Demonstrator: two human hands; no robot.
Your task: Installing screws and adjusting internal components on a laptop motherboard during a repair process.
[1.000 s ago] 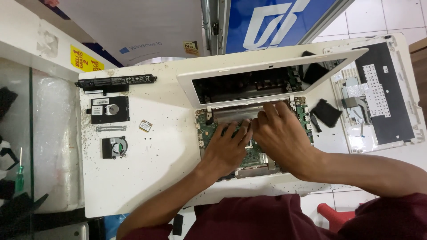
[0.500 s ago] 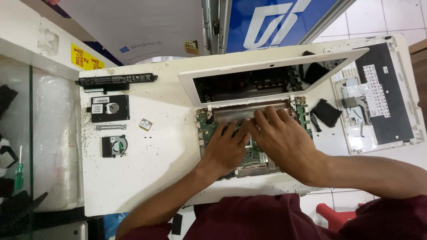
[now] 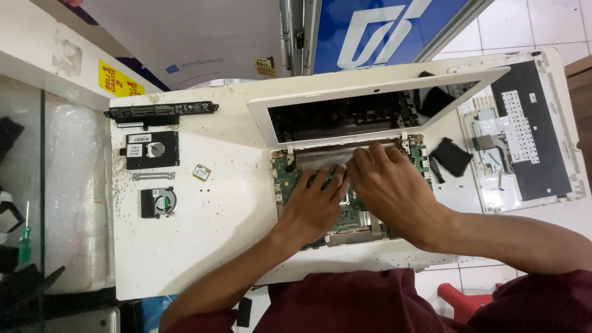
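Both hands were laid flat on the exposed green motherboard (image 3: 285,179) of an opened white laptop (image 3: 370,111). The left hand (image 3: 317,206) was spread with fingers pressed down on the board, nothing being held in its grip. The right hand (image 3: 391,188) was placed just beside it, touching it, its fingertips (image 3: 370,154) set against a dull metallic strip (image 3: 320,157) along the hinge edge; whether anything was pinched in that grip could not be told, the fingertips being curled under. Much of the board was hidden beneath the two hands.

The laptop was set at the middle of a white, speckled surface (image 3: 216,240), its glossy screen tilted up behind the hands. To the left, well apart, four removed parts were laid out: one long, slim black battery (image 3: 161,111), one rectangular black hard drive (image 3: 152,150), one small square black fan (image 3: 158,202) and one tiny card (image 3: 201,172). To the right, a detached white keyboard panel (image 3: 524,142) lay face down, one black pad (image 3: 452,156) being seen between it and the laptop. A green-handled screwdriver (image 3: 24,237) was partly cut off at the far left edge.
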